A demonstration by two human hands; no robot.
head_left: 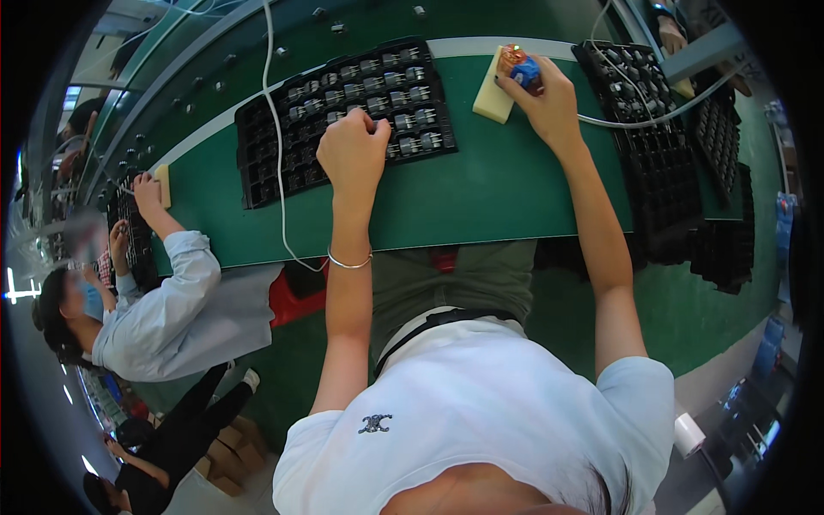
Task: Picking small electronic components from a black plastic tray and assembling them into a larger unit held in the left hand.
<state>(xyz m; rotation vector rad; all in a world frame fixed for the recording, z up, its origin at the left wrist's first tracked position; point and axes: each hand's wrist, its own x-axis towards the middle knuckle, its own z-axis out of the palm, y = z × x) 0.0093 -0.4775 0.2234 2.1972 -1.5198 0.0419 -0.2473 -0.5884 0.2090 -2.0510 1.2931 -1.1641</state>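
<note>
My left hand (pixel 354 154) is over a black compartment tray (pixel 257 163) on the green work table. Its fingers are curled closed above the pockets, and whatever they hold is hidden. Small metal-and-black parts (pixel 410 118) sit in many of the tray's pockets. Toward the far right of the table, my right hand (pixel 549 101) is closed around a small, rounded orange-and-blue object (pixel 521 70) whose kind I cannot make out. That object is at the upper end of a pale yellow foam block (pixel 493 103), partly covered by my fingers.
A white cable (pixel 276 129) hangs across the tray's left part. More black trays (pixel 657 172) are stacked at the right, with a pale hose (pixel 644 124) over them. Metal parts lie on the green strip beyond the table (pixel 481 197). A co-worker (pixel 163 309) sits at the left.
</note>
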